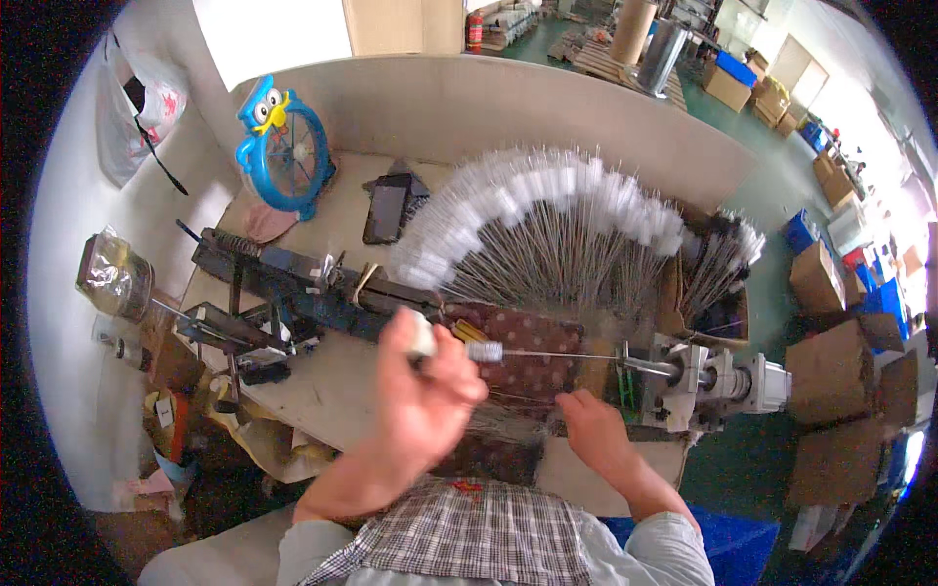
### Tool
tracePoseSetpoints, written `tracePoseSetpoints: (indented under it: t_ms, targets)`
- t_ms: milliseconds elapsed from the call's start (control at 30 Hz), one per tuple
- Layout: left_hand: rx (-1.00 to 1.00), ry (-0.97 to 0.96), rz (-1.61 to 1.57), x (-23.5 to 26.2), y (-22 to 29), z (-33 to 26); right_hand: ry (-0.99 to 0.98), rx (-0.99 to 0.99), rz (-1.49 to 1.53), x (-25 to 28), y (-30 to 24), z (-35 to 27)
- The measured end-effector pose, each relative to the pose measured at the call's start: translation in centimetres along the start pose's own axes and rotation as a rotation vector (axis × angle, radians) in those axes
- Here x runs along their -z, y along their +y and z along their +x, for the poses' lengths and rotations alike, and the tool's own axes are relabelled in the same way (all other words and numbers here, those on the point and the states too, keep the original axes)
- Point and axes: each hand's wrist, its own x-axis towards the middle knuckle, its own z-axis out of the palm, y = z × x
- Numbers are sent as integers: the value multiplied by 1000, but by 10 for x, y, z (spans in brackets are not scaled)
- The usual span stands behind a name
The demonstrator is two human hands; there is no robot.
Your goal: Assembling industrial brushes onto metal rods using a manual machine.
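Note:
My left hand is raised in the middle, slightly blurred, with its fingers curled. A whitish piece shows at its thumb and forefinger; I cannot make out what it is. Just right of these fingers, a small brush head with pale bristles sits on a thin metal rod. That rod runs to the spindle of a motor-driven machine at the right. Below the rod, my right hand has its fingertips pressed together at the end of a thin wire. More thin wires lie between the hands.
A wide fan of white-tipped wire brushes covers the back of the bench, beside a cardboard box of more brushes. A dark metal fixture, a phone and a blue fan are left. Cartons stand beyond the machine.

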Motion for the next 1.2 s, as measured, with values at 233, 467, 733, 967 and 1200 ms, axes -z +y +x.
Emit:
tracePoseSetpoints:
  t_ms: [233,467,733,967,1200]
  targets:
    - [-12,183,419,34,27,-36,169,2,-146,75,16,-1]
    - [55,-393,1219,33,-17,6,591,-76,111,120,18,15]
    - [-878,-525,2429,54,-85,104,510,78,289,94,23,44]
    - [-1062,-433,2769,37,-77,131,563,30,147,78,45,54]
    - [-1212,-232,2742,31,-32,138,232,118,239,93,28,70]
